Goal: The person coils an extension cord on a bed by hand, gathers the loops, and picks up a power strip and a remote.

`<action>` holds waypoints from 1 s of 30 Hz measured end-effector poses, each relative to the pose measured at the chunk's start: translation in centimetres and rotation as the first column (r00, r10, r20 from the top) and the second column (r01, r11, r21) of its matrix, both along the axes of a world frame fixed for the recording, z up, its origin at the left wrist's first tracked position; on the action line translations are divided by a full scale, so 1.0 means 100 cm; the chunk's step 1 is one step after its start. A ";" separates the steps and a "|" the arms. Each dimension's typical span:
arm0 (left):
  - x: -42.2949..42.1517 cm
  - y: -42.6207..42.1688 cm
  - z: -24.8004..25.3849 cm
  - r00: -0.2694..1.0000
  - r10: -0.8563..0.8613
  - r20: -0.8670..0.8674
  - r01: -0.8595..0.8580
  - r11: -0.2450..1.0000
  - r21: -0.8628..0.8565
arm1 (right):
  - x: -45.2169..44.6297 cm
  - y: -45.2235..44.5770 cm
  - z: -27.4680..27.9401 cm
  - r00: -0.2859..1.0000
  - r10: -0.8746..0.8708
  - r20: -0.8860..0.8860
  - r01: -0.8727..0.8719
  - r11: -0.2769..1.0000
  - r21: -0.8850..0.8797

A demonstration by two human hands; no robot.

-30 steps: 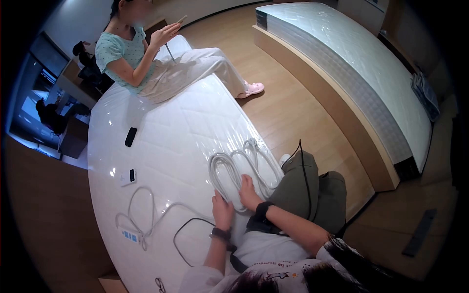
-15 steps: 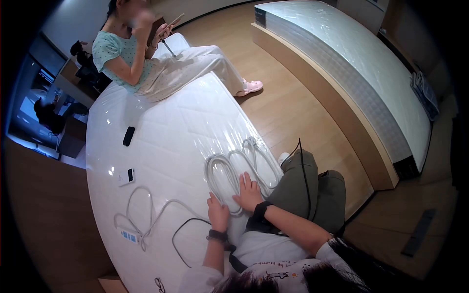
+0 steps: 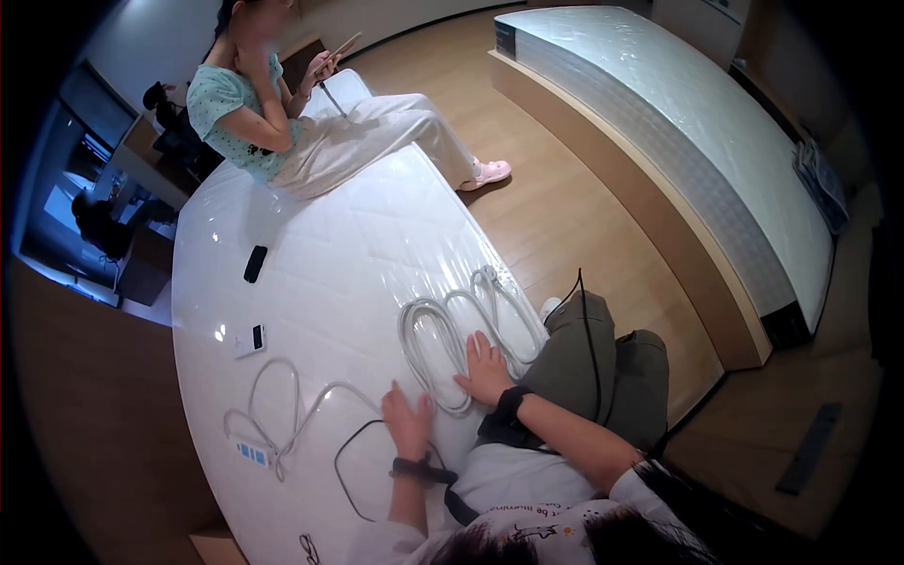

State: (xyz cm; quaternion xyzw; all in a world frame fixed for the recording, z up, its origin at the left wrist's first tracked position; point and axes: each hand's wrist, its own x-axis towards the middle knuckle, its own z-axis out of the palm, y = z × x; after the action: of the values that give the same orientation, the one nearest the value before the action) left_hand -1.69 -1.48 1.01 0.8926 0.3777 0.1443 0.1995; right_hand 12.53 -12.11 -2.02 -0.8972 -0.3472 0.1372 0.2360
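- The right hand (image 3: 488, 369) lies palm down at the coil's right edge; its grip is loose, fingers extended and parted, seeming to touch the outer turns without closing round them.
- The left hand (image 3: 408, 421), slightly blurred, is just beside the coil's lower left; its grip is unclenched, thumb apart from the fingers. Whether it touches the cable running behind it, one cannot tell.
- The coiled pale cable (image 3: 411, 350) lies flat on the plastic-wrapped mattress (image 3: 330, 282) in several long oval turns, with looser loops to its right near the mattress edge.
- The cable looks smooth, bendy and somewhat springy, probably not heavy as a bundle; its turns may slide on the slick wrap and spread. The surest hold would be across a long side, all strands pinched together.
- A pale lead runs left to the power strip (image 3: 252, 455), likely rigid and heavier than the cord.
- A thin black cable (image 3: 341, 468) curves beside the left wrist.
- Farther off lie a white device (image 3: 251, 341) and a black case-like object (image 3: 254, 265).
- Beyond, another person (image 3: 247, 118) sits holding a phone (image 3: 339, 53).
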 end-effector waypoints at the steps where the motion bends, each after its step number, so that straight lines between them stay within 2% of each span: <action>1: -0.006 0.005 0.000 0.992 0.124 -0.011 -0.123 0.991 0.049 | 0.000 0.000 0.003 1.000 -0.004 -0.018 0.004 1.000 0.013; 4: -0.028 0.028 -0.008 0.939 0.327 -0.111 -0.309 0.939 0.150 | 0.004 0.003 0.010 0.995 -0.023 0.101 0.004 0.983 0.183; 7: -0.044 0.050 -0.025 0.907 0.397 -0.140 -0.389 0.917 0.084 | 0.005 0.009 0.033 0.929 0.347 0.128 -0.369 0.854 0.367; 10: -0.044 0.067 -0.027 0.910 0.389 -0.140 -0.393 0.919 -0.002 | -0.015 0.014 0.042 0.744 0.647 0.165 -0.665 0.694 0.276; 11: -0.042 0.074 -0.029 0.899 0.420 -0.127 -0.431 0.899 -0.074 | -0.019 0.014 0.033 0.714 0.686 0.139 -0.686 0.647 0.334; 13: -0.035 0.089 -0.033 0.868 0.485 -0.104 -0.496 0.841 -0.218 | -0.021 0.015 0.027 0.700 0.710 0.080 -0.706 0.670 0.229; 14: -0.034 0.093 -0.035 0.862 0.494 -0.117 -0.508 0.839 -0.194 | -0.020 0.016 0.024 0.694 0.718 0.050 -0.714 0.677 0.176; 16: -0.031 0.098 -0.037 0.849 0.509 -0.142 -0.527 0.837 -0.149 | -0.017 0.012 0.016 0.711 0.703 0.025 -0.692 0.692 0.206; 19: -0.030 0.107 -0.038 0.860 0.439 -0.260 -0.478 0.872 -0.109 | -0.016 0.012 0.009 0.719 0.695 0.019 -0.677 0.693 0.248; 23: -0.031 0.123 -0.043 0.891 0.445 -0.088 -0.451 0.845 -0.289 | -0.015 0.012 0.010 0.719 0.695 -0.017 -0.668 0.697 0.260; 25: -0.021 0.118 -0.008 0.883 0.468 0.038 -0.413 0.812 -0.413 | -0.014 0.011 0.012 0.719 0.695 -0.008 -0.672 0.699 0.244; 28: 0.009 0.085 0.069 0.873 0.438 0.216 -0.293 0.823 -0.486 | -0.016 0.013 0.008 0.720 0.694 -0.021 -0.664 0.697 0.273; 30: 0.020 0.079 0.086 0.865 0.424 0.268 -0.198 0.780 -0.594 | -0.014 0.015 0.003 0.725 0.687 -0.048 -0.641 0.699 0.317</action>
State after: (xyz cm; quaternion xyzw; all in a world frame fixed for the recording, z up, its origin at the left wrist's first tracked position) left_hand 0.32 6.46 9.63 0.6742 0.5007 0.2349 0.4894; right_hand 11.13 -10.61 -1.69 -0.6539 -0.6431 0.2357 0.3214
